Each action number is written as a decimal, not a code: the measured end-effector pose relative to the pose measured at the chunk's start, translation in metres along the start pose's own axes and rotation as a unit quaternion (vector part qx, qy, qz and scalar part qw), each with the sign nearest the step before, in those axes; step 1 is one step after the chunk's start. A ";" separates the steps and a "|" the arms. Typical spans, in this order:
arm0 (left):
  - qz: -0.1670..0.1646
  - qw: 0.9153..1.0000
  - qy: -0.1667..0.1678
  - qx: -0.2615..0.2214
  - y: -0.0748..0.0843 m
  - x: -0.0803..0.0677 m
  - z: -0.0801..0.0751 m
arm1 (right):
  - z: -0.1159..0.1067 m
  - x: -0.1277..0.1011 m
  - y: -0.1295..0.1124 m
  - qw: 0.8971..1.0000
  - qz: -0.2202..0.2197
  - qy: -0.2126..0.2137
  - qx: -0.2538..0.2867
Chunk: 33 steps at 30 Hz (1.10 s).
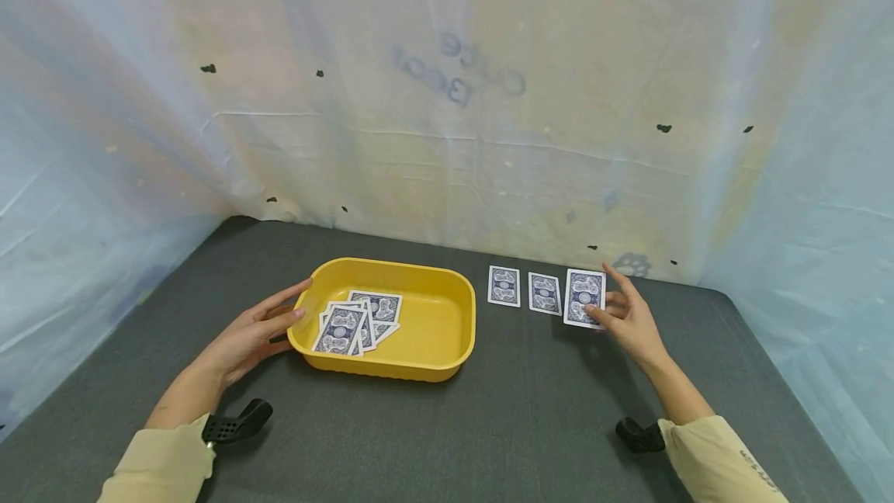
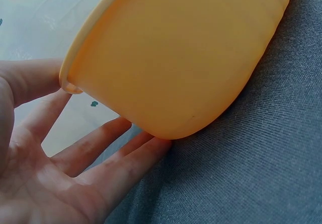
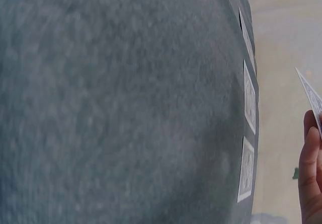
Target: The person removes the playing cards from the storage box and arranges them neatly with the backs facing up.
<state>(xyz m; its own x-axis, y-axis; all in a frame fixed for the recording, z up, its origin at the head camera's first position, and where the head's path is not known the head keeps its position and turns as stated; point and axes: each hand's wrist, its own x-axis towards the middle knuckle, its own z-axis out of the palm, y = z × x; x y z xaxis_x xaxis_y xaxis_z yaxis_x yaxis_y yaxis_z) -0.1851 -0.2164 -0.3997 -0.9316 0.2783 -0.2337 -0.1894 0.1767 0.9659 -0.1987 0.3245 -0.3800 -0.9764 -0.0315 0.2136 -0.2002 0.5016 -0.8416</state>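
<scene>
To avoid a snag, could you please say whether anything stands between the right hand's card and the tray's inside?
Only the tray's right rim stands; the two cards between it and the held card lie flat on the table.

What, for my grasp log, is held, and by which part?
Right hand pinches a card by its lower right edge; left hand touches the tray.

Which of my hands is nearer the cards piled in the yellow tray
Left. Your left hand touches the yellow tray at the end nearest the piled cards; your right hand is well off beyond the tray's opposite end, holding another card.
</scene>
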 end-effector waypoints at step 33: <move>0.003 1.000 0.002 -0.001 0.002 -0.001 0.002 | -0.035 0.005 0.028 0.992 0.093 0.057 -0.067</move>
<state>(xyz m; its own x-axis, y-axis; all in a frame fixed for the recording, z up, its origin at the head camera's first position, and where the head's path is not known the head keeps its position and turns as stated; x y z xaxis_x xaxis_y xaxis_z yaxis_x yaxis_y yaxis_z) -0.1840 -0.2142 -0.3979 -0.9338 0.2755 -0.2282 -0.1853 0.1731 0.9673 -0.2064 0.3687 -0.3857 -0.9785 0.1668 0.1210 0.0035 0.6007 -0.7994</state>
